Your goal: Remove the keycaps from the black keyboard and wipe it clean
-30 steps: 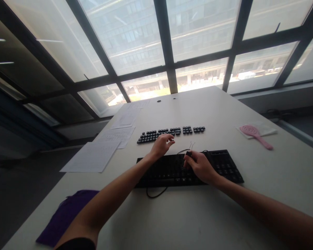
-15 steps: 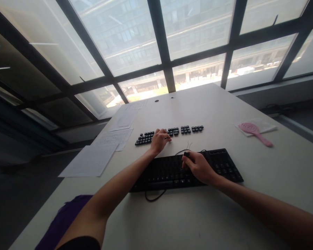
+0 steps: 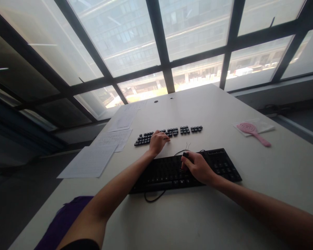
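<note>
A black keyboard lies across the table in front of me, many of its key places dark and bare. Over it, my right hand is closed around a keycap puller with a black handle, its thin wires sticking up. Beyond the keyboard, several loose black keycaps are laid out in keyboard-like blocks. My left hand reaches over the left block, fingers curled together. A small dark spot shows at its fingertips, too small to name. The hand hides some keycaps.
Papers lie along the table's left edge. A pink hairbrush rests on a clear plastic bag at the right. A purple cloth is at the lower left. The keyboard's cable loops out at the front. Windows stand behind the table.
Both hands keep nearly the same place and grip. The whole view has shifted very slightly.
</note>
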### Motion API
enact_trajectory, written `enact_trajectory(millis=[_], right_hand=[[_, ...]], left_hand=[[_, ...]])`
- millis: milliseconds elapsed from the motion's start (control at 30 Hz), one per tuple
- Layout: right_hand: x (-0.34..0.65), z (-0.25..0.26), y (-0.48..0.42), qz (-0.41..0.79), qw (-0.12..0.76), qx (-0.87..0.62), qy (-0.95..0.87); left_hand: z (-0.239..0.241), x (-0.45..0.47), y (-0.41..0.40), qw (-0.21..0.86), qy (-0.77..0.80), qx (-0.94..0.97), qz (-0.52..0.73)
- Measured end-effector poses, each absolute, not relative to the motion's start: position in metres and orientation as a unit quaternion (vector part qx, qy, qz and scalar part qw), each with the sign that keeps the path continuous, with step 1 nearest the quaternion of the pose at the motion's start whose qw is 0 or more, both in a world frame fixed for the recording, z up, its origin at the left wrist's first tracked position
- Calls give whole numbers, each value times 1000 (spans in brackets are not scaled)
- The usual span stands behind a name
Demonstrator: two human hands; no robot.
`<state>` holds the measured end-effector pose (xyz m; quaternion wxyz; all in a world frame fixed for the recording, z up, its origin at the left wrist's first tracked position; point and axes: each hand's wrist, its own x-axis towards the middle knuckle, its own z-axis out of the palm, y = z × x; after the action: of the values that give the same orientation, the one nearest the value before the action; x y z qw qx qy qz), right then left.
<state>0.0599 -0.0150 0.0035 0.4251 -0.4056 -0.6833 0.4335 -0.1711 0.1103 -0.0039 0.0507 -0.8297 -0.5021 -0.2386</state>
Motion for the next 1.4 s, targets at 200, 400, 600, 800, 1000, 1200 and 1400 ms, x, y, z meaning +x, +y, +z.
enact_trajectory(millis=[200,400,600,800,1000,1200,1400], right_hand=[[60,3,-15,437,426,-403,-683],[60,4,-15,436,426,-404,-682],[60,6,-15,435,425,-403,-684],[60,5,-15,427,423,-406,-689],[59,3,-14,426,422,-404,-691],[61,3,-13,439,436,-392,-681],[63,2,-8,460,509,-408,-602]], left_hand=[[-2,-169,109,64,-492,-840,-219],[1,-169,106,62,-473,-857,-195],[-1,-168,107,51,-477,-855,-195],[-4,-167,110,58,-497,-841,-207],[-3,-166,112,79,-519,-823,-216],[1,-164,115,79,-526,-818,-219],[17,-163,97,57,-527,-805,-265]])
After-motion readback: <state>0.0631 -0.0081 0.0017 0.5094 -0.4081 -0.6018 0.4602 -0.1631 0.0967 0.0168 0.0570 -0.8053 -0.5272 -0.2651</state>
